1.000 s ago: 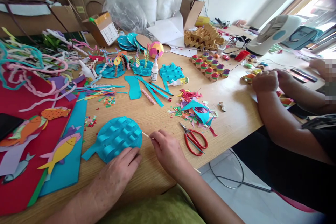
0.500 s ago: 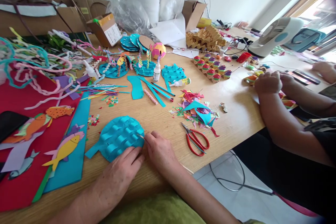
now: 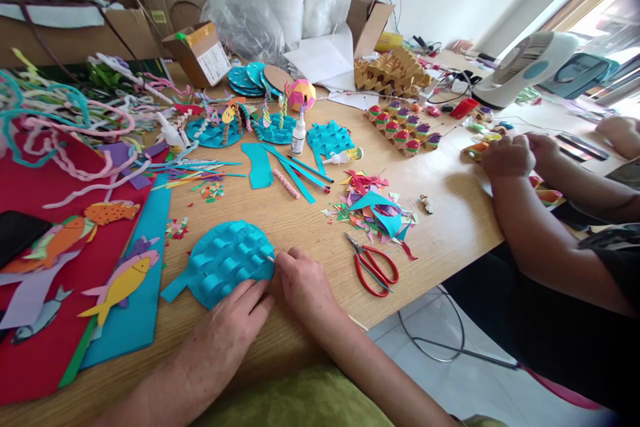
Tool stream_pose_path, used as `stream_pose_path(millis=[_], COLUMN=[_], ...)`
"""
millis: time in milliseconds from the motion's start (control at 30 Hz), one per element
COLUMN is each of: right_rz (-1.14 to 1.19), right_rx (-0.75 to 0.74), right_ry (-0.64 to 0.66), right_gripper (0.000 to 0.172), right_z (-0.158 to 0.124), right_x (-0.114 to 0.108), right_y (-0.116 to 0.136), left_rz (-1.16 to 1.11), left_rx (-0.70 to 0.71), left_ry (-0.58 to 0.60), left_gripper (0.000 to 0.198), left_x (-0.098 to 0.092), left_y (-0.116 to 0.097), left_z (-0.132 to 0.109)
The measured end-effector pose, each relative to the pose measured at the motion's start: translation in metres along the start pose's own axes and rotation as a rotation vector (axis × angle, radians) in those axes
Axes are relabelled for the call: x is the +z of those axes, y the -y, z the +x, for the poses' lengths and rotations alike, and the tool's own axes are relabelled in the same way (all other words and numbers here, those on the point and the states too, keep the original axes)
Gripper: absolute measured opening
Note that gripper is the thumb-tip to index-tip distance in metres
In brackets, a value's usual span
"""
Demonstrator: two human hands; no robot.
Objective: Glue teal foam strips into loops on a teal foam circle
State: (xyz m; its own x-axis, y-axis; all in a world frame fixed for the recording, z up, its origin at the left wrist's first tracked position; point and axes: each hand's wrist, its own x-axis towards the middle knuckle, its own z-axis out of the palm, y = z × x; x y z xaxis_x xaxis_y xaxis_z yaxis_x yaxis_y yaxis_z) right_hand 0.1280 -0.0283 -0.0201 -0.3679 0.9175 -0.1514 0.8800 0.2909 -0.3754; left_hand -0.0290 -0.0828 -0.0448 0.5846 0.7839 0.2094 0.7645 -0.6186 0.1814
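Observation:
A round woven piece of blue paper (image 3: 223, 263) lies on the wooden table (image 3: 450, 213) in front of me. My left hand (image 3: 225, 330) rests flat on the table, its fingertips pressing the piece's near edge. My right hand (image 3: 303, 283) is closed around a thin wooden stick (image 3: 271, 258), whose tip pokes into the right edge of the woven piece. The stick's other end shows past my wrist.
Red-handled scissors (image 3: 373, 267) lie right of my hand, beside a heap of coloured paper scraps (image 3: 373, 203). Red and blue sheets with paper fish (image 3: 120, 283) lie at left. Glue bottles (image 3: 299, 135), blue strips and boxes stand further back. Another person's hands (image 3: 510, 157) work at right.
My right hand slid left and pushed the stick's tip into the edge of the woven piece. My left hand stayed on the piece.

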Motion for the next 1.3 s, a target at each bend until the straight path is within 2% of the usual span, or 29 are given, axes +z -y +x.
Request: stream_pose_path(millis=[367,667,867,1033,1167,1233,1300], right_rz=[0.051,0.163,0.14,0.122,0.094,0.074,0.066], right_rx=[0.017,-0.053,-0.092,-0.107,-0.105,-0.08,-0.067], right_ry=[0.021,-0.029,-0.017,0.004,0.01,0.026,0.044], right_gripper=[0.02,0.017,0.015,0.017,0.018,0.018,0.018], right_z=[0.0,-0.022,-0.02,-0.017,-0.02,-0.021,-0.022], right_x=[-0.007,-0.009,0.002,0.005,0.004,0.002,0.001], right_y=[0.003,0.002,0.008,0.012,0.011,0.01,0.009], left_rz=[-0.009,0.01,-0.005,-0.035,0.002,0.035,0.067], left_rx=[-0.019,0.016,0.161,0.203,0.182,0.131,0.107], left_ry=[0.026,-0.012,-0.104,-0.221,-0.132,-0.082,-0.079], left_gripper=[0.041,0.039,0.043,0.042,0.038,0.039,0.04], left_x=[-0.005,0.004,-0.014,-0.032,-0.043,-0.044,-0.041], left_y=[-0.001,0.003,0.004,0.009,0.019,0.026,0.031], left_z=[0.003,-0.005,-0.014,-0.029,-0.049,-0.059,-0.066])
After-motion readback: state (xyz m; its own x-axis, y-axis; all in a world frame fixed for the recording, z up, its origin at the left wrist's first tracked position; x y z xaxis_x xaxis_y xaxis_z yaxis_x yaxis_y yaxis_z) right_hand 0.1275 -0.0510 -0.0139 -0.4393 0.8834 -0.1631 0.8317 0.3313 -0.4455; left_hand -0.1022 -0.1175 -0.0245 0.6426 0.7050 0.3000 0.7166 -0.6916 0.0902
